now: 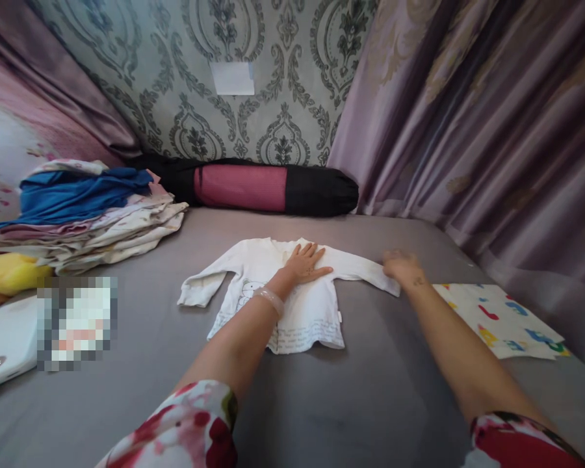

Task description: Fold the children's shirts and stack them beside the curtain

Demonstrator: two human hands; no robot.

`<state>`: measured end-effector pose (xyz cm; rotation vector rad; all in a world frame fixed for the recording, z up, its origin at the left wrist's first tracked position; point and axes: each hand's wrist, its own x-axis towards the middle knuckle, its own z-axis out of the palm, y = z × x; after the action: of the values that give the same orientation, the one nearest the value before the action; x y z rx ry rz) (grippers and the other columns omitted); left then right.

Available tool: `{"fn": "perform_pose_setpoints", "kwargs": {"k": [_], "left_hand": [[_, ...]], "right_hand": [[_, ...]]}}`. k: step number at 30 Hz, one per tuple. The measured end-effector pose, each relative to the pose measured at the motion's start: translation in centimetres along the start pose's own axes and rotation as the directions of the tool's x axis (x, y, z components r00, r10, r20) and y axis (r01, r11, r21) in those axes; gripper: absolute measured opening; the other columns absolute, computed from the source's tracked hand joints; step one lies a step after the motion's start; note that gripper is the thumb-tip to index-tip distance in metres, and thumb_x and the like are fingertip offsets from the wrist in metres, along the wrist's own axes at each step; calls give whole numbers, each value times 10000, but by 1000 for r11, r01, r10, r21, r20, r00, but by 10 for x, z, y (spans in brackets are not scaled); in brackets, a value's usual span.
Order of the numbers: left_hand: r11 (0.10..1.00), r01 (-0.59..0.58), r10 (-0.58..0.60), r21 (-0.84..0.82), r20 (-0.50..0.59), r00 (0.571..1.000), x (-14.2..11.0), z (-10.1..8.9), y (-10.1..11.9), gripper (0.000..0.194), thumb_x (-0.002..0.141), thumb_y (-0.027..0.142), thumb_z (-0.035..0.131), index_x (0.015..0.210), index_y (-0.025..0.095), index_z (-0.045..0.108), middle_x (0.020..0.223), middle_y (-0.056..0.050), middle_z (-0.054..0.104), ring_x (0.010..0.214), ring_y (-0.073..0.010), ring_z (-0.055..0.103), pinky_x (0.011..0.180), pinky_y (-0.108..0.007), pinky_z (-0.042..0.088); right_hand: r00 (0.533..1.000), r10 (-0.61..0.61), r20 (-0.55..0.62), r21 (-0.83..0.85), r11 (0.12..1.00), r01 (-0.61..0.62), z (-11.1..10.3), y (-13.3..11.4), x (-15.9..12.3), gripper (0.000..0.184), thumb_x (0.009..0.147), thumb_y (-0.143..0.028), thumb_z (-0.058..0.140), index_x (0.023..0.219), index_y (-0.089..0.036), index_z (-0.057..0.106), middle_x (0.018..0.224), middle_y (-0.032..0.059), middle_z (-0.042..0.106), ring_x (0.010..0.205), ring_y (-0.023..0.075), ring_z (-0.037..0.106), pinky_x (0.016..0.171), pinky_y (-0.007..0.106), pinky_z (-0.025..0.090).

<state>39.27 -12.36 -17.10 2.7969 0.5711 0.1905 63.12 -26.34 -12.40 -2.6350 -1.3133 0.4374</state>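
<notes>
A small white long-sleeved baby shirt (302,315) lies spread on the grey bed sheet, its sleeves stretched out to both sides. Faint grey lettering runs along its hem, and a line drawing on the front is partly covered by my forearm. My left hand (306,261) rests flat on the upper chest of the shirt, fingers spread. At the cuff of the right-hand sleeve (365,268) is my right hand (402,268). Motion blurs its fingers, so whether they grip the cuff cannot be made out.
On the right lies a folded white cloth with colourful prints (502,318). A pile of clothes (82,201) is at the left, near a yellow item (14,272) and a white device (12,338). A black and pink bolster-shaped bag (244,187) lies along the wall.
</notes>
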Motion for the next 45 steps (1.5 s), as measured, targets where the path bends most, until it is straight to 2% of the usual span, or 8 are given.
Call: {"fn": "perform_pose_setpoints", "kwargs": {"k": [2, 5, 10, 18, 30, 35, 41, 45], "left_hand": [[1000, 26, -26, -6, 10, 1000, -2, -5, 4, 726, 908, 642, 247, 1445, 159, 309, 1527, -152, 280, 1428, -294, 188, 1147, -528, 111], [995, 91, -89, 34, -43, 995, -14, -11, 12, 646, 937, 546, 304, 1403, 101, 357, 1501, -198, 311, 1414, -311, 227, 1142, -522, 151], [981, 155, -144, 114, -106, 984, -67, -9, 22, 581, 925, 515, 374, 1335, 107, 422, 1448, -231, 385, 1367, -341, 322, 1088, -526, 281], [923, 356, -346, 145, -93, 934, -141, -4, 24, 743, 911, 618, 277, 1433, 92, 326, 1512, -214, 273, 1410, -345, 224, 1128, -528, 218], [924, 368, -351, 109, -143, 925, -145, 9, 17, 742, 894, 654, 262, 1468, 184, 283, 1530, -161, 260, 1419, -343, 198, 1120, -593, 168], [922, 382, -370, 63, -148, 917, -144, 0, 21, 722, 909, 636, 256, 1440, 153, 335, 1518, -149, 298, 1414, -309, 233, 1132, -544, 190], [838, 541, -481, 67, -376, 792, -149, -14, 9, 470, 964, 358, 291, 1317, 124, 495, 1420, -138, 466, 1370, -265, 338, 1125, -471, 249], [778, 620, -549, 101, -372, 749, -156, -10, -5, 529, 939, 387, 355, 1357, 79, 456, 1462, -178, 393, 1394, -304, 283, 1127, -512, 227]], "right_hand": [[990, -80, -113, -137, 989, 64, 11, -39, -5, 212, 881, -194, 489, 993, -172, 668, 1099, 188, 633, 1108, 303, 554, 927, 420, 391], [948, -301, -106, -94, 952, 292, 30, -101, -6, 326, 957, -198, 350, 1153, -198, 610, 1183, 112, 630, 1135, 220, 539, 947, 293, 366], [924, -365, -116, -25, 931, 365, 53, -163, 14, 339, 981, -232, 329, 1146, -202, 623, 1171, 85, 642, 1110, 199, 548, 912, 248, 368], [957, -250, -147, -30, 968, 249, 76, -180, 36, 314, 947, -201, 385, 1130, -141, 633, 1221, 170, 565, 1154, 268, 500, 944, 325, 367], [934, -194, -301, -66, 981, 182, 91, -183, 31, 348, 925, -125, 343, 1191, -113, 567, 1220, 175, 535, 1154, 267, 486, 961, 351, 361], [960, -167, -223, -94, 984, 149, 81, -194, 33, 343, 906, -113, 373, 1172, -108, 590, 1220, 179, 537, 1154, 266, 494, 943, 348, 374], [913, -389, -127, -92, 921, 379, 88, -245, 33, 350, 965, -206, 330, 1131, -187, 637, 1204, 115, 577, 1142, 220, 513, 921, 295, 382], [913, -401, -77, -67, 915, 397, 102, -269, 35, 324, 961, -255, 388, 1188, -219, 617, 1224, 102, 581, 1128, 212, 532, 904, 287, 395]]}}
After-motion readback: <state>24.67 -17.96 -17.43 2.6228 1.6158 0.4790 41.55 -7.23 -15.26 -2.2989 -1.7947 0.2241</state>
